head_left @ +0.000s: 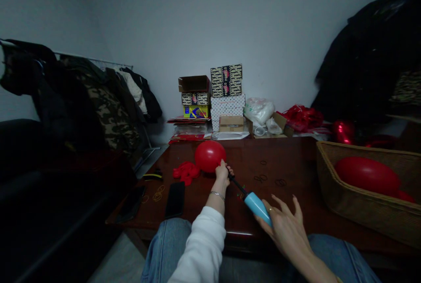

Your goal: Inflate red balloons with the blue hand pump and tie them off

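Observation:
A partly inflated red balloon (209, 155) sits at the front end of a hand pump (258, 207) with a light blue barrel and a black rod. My left hand (223, 172) is closed around the balloon's neck at the pump's nozzle; my fingers hide the join. Against the blue barrel's near end, my right hand (287, 227) grips with the thumb side and palm, while the other fingers stretch outward. Just left of the balloon lies a pile of uninflated red balloons (187, 171) on the brown table (240, 153).
A wicker basket (368, 213) holding a large red balloon (367, 175) stands at right. Phones, including a black phone (175, 199), and yellow rubber bands (158, 193) lie at left. Dark bands (260, 178) lie right of the pump. Stacked boxes (227, 110) line the back.

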Motion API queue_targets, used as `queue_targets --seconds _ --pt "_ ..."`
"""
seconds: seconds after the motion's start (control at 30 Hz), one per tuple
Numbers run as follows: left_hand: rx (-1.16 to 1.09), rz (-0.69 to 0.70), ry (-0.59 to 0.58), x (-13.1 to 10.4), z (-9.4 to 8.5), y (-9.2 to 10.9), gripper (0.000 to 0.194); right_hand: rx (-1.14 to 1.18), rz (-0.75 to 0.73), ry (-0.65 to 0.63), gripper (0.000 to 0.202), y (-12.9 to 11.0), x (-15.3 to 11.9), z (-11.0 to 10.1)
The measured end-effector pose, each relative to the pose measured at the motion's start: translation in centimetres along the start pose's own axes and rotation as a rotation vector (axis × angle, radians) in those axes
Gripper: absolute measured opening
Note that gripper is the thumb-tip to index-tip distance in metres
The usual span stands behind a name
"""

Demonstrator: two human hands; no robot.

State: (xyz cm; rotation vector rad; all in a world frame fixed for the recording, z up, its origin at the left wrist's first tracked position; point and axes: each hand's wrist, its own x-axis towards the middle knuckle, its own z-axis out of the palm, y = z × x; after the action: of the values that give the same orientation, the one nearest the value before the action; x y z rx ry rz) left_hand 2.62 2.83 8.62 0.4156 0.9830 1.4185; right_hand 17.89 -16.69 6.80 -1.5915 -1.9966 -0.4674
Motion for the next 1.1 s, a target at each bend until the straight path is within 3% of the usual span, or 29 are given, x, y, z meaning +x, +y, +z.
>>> queue_targets --seconds 0.23,0.47,0.77,0.93,1.1 --pt "-0.005 0.000 -0.003 0.0 -0.3 0.2 0.030 0.008 -0.009 0.031 0.033 0.6 -1.2 -0.4" --pt "0.009 -0.013 0.025 -0.5 -0.2 0.4 0.027 -0.010 -0.003 0.017 0.033 -0.8 1.9 0.5" --pt "0.054 -0.003 0.015 -1.1 0.4 -1.0 0.025 -0.066 0.050 -0.061 0.035 -2.8 5.5 1.6" --pt "0.081 -0.006 0.004 -0.8 0.2 -0.9 0.027 -0.045 0.058 -0.049 0.035 -3.0 4.7 1.6" --pt "0.052 -0.001 0.001 -0.4 -0.1 0.1 0.025 -0.020 0.023 -0.021 0.033 -1.7 2.1 0.5"
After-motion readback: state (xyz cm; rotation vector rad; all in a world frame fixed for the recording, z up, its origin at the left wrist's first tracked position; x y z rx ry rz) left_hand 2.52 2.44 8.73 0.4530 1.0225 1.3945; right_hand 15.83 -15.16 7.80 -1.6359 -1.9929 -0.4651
